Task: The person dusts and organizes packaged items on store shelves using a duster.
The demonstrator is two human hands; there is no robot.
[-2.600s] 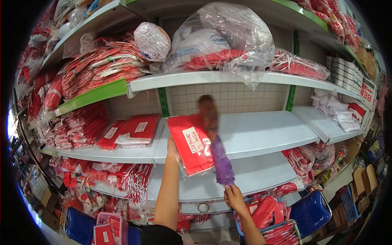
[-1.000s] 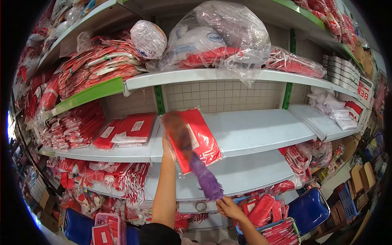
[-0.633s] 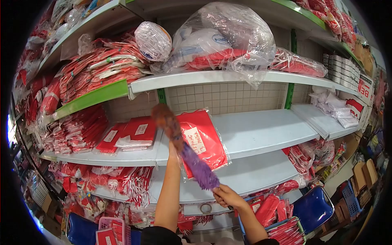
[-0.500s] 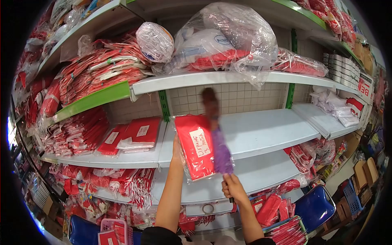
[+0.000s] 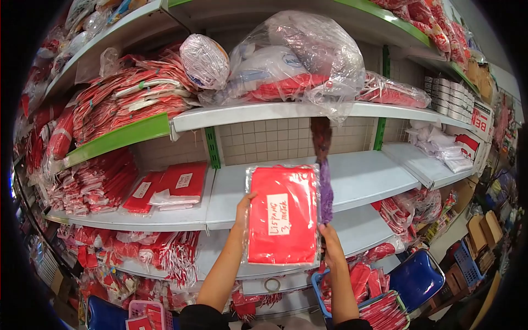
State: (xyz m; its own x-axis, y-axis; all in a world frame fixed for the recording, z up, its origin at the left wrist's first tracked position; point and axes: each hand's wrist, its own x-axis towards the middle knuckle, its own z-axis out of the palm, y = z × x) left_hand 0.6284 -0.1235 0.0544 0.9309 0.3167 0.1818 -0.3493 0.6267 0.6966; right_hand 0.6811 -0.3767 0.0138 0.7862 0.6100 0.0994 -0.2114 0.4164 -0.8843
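My left hand (image 5: 243, 209) grips the left edge of a flat red cloth packet (image 5: 300, 220) in clear plastic. The handwritten white label (image 5: 278, 212) on its front reads "Lispang 3 meter". My right hand (image 5: 331, 245) is closed round the lower end of a duster (image 5: 325, 190) with a purple shaft and a dark brown tip. That duster points upward along the packet's right side, partly hidden behind its edge. Both things are held up in front of the pale middle shelf (image 5: 363, 176).
Two more labelled red packets (image 5: 184, 184) lie at left on the middle shelf. Bulky plastic-wrapped bundles (image 5: 297, 60) sit on the shelf above. White bagged items (image 5: 443, 146) rest at the right. Below stand a blue chair (image 5: 416, 280) and a pink basket (image 5: 144, 313).
The red packet has moved right and lower, and its front now faces me squarely. The duster has shifted right and straightened, its tip no longer blurred.
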